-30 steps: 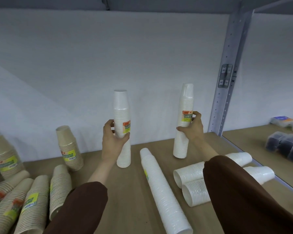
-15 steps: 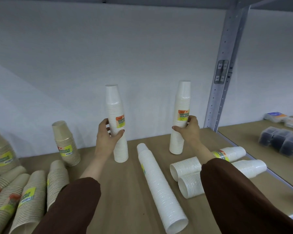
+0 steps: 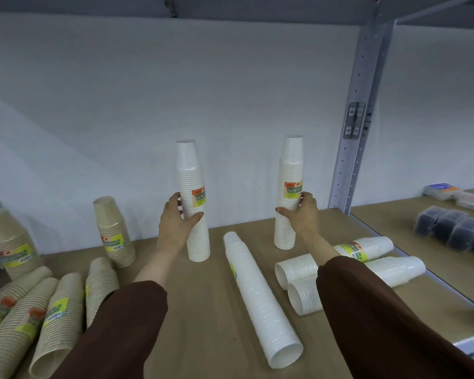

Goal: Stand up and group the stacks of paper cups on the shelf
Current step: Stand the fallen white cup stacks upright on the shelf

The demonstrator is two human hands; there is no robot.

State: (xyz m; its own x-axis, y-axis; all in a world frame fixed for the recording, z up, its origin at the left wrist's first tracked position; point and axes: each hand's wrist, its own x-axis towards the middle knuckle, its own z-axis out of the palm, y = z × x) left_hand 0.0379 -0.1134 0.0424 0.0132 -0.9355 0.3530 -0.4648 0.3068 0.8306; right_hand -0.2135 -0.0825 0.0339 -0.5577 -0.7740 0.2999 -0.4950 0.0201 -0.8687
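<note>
Two tall white cup stacks stand upright on the wooden shelf (image 3: 203, 310), near the back wall. My left hand (image 3: 175, 222) grips the left white stack (image 3: 193, 187) at its middle, just below its yellow label. My right hand (image 3: 303, 214) grips the right white stack (image 3: 290, 170) the same way. Between my arms a long white stack (image 3: 257, 291) lies on its side. Two shorter white stacks (image 3: 389, 266) lie on the right, partly hidden by my right sleeve. Beige stacks sit at the left: two upright (image 3: 114, 231), several lying (image 3: 58, 315).
A grey metal upright (image 3: 359, 119) divides this bay from the one on the right, where dark plastic-wrapped packs (image 3: 454, 233) and flat packets (image 3: 443, 190) sit. A white wall closes the back. Bare wood shows between the two held stacks.
Both hands keep their grip on the two standing stacks. The left stack leaned left half a second ago and now stands straighter. The view has shifted slightly.
</note>
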